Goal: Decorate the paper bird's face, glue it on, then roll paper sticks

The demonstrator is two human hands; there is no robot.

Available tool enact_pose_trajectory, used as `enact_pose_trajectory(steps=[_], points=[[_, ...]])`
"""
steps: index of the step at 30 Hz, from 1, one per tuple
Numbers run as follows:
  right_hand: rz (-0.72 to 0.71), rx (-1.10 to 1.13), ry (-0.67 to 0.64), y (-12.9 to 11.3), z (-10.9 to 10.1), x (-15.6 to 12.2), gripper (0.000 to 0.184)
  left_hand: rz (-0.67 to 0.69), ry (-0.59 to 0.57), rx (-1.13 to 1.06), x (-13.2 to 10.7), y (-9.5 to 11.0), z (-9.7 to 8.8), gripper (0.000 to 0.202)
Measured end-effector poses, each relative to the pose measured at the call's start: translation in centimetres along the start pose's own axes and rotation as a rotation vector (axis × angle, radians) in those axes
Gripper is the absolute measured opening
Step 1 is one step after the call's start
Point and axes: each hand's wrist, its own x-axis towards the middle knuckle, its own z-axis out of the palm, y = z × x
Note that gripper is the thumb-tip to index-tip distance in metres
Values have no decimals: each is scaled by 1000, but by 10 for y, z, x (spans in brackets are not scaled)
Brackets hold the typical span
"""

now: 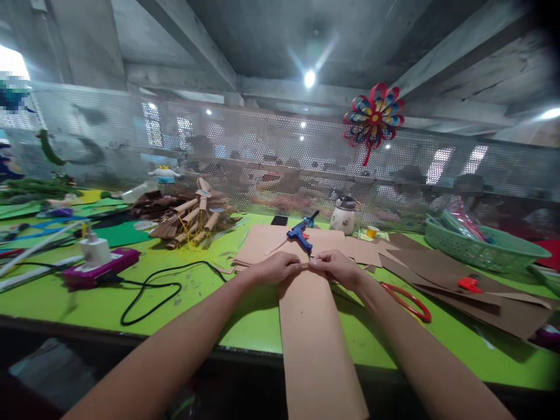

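Observation:
A long strip of tan craft paper (312, 332) runs from the green table down over its front edge. Its far end is pinched by my left hand (282, 267) and my right hand (335, 266), whose fingertips almost meet at a narrow folded or rolled edge. Both hands are closed on the paper. Just beyond them, a blue hot glue gun (300, 234) rests with its nozzle pointing toward my fingers. Under it lies a stack of tan paper sheets (258, 240).
Red-handled scissors (409, 303) lie right of my right forearm, near brown sheets (437, 271) and a green basket (485, 251). At left are a purple power strip (98, 268) with a black cord (175, 284) and bundled paper rolls (192, 216). A jar (343, 216) stands behind.

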Motion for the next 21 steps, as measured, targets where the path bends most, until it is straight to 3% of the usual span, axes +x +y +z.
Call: enact_pose_trajectory(steps=[9,14,21], points=[[-61,-121,-89,-8,-5,-6,38,89,154,390,-6,9,4,25],[-56,-162,-57,-7,-8,-5,40,102,156,404,-7,11,3,20],[-101,-357,-109,-1,-14,-2,43,155,171,398,-7,9,3,17]])
